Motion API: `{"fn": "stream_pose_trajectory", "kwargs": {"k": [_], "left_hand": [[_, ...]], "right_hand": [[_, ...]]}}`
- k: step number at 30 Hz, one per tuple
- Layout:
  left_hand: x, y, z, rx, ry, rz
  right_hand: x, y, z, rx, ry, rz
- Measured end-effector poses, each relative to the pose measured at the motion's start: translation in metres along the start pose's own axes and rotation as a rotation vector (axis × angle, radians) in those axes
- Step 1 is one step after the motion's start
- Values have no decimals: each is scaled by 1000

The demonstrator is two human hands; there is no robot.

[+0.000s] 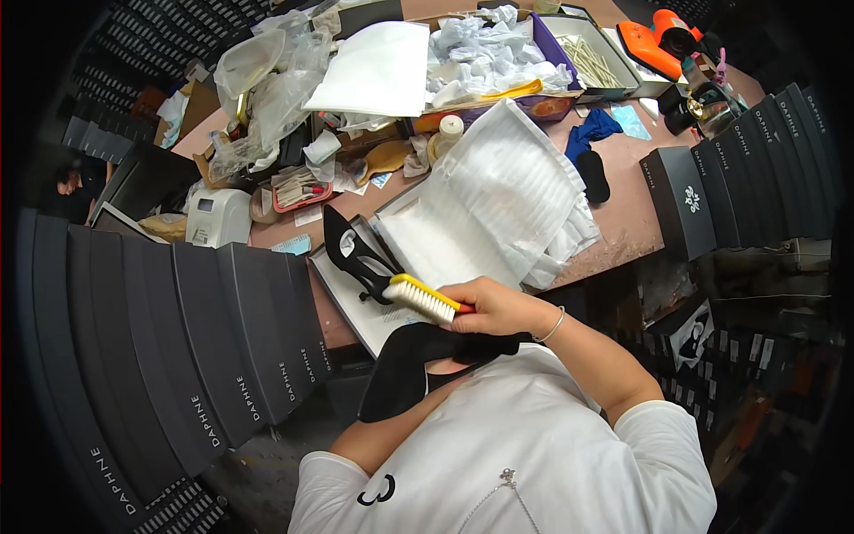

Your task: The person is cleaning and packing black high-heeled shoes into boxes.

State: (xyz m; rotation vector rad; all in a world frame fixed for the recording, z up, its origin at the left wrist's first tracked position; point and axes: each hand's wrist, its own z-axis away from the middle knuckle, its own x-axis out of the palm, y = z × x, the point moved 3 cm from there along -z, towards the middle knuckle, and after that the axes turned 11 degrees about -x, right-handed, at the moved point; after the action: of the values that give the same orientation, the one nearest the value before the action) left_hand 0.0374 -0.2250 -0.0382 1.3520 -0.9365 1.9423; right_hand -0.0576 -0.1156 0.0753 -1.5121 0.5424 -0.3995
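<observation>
Head view: the right grip [503, 307] is closed around the handle of a brush [422, 298], its white bristles facing down just over a black shoe [398, 369]; whether they touch, I cannot tell. That shoe is in front of the person's shirt [498, 436]. The left forearm [387, 438] runs up to it, but the left grip is largely hidden by the shoe, so I cannot tell its state. Just beyond the brush, a second shoe [336, 233] rests in an open box [351, 322] on the tabletop [623, 236]. White tissue [498, 165] spreads over the box's right part. Farther right lie a blue cloth [592, 130] and a black pad [592, 177]. Dark boxes [206, 343] line the left side.
</observation>
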Motion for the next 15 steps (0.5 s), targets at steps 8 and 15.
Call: {"fn": "stream_pose_trajectory", "kwargs": {"k": [8, 15], "left_hand": [[-1, 30, -4, 540, 460, -90], [-24, 57, -2, 548, 497, -243]], "right_hand": [[-19, 16, 54, 95, 283, 554], [5, 13, 79, 169, 178, 869]]}}
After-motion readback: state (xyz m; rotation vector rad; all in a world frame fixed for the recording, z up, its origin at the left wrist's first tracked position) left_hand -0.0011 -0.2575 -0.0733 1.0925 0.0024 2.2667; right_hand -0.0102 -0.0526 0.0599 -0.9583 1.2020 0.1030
